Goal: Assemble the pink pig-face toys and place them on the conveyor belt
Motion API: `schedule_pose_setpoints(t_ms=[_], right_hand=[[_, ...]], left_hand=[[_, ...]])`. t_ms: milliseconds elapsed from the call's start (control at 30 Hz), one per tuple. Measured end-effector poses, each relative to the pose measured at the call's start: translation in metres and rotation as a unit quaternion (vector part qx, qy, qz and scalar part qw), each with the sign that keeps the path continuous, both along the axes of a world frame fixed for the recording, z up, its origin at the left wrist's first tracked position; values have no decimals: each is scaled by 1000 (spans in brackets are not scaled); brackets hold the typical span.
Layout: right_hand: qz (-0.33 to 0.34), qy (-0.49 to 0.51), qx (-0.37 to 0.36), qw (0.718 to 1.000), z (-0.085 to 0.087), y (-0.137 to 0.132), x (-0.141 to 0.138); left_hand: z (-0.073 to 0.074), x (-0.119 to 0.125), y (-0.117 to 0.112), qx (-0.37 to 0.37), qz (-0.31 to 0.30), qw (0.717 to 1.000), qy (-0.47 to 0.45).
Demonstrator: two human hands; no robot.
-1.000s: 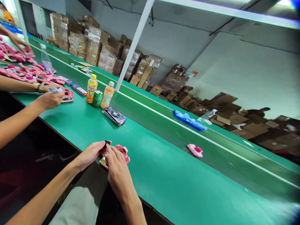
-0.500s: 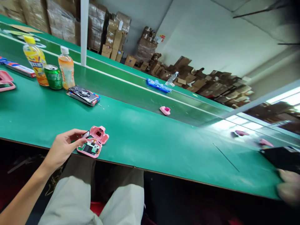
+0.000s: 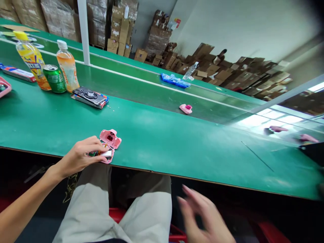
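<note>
An opened pink toy camera (image 3: 111, 139) lies near the table's front edge, its shell halves folded apart and a circuit board in the lower half. My left hand (image 3: 87, 153) pinches a small flat silvery-white battery (image 3: 107, 154) between thumb and fingers, right over the lower half. The fingers cover much of the board. My right hand (image 3: 204, 216), slightly blurred, is in front of the table edge by my knee, fingers apart and holding nothing.
Two drink bottles (image 3: 68, 67) and a green can (image 3: 54, 79) stand at left, beside a phone-like black device (image 3: 90, 96) on a box. Another pink camera (image 3: 186, 108) lies farther back, near a blue tray (image 3: 175, 81). A thin dark line (image 3: 257, 156) crosses the right tabletop.
My left hand has shifted right over the lower shell, and the battery now lies flatter above the board. My right hand has come into view. The view has turned slightly.
</note>
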State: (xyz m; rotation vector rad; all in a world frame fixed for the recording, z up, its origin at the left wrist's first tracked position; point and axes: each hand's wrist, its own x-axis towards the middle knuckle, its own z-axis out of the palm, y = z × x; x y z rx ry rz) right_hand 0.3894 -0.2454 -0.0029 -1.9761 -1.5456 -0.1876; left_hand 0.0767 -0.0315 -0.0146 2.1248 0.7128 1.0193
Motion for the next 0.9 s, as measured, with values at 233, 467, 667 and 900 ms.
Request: schedule_pose_setpoints(t_ms=[233,467,667,900], right_hand=[[432,31,-80,898,28,152,-97],[442,12,-80,893,20,162,-85],[439,68,-41,895,17,169,-86],[429,17,-16,903,2,161,-100]], left_hand=[[-1,6,4,-9,-25,998,56],[-2,3,1,-61,3,997,46],[-6,-6,-1,-5,65,996,61],[-13,-1,-1,-10,125,992,30]])
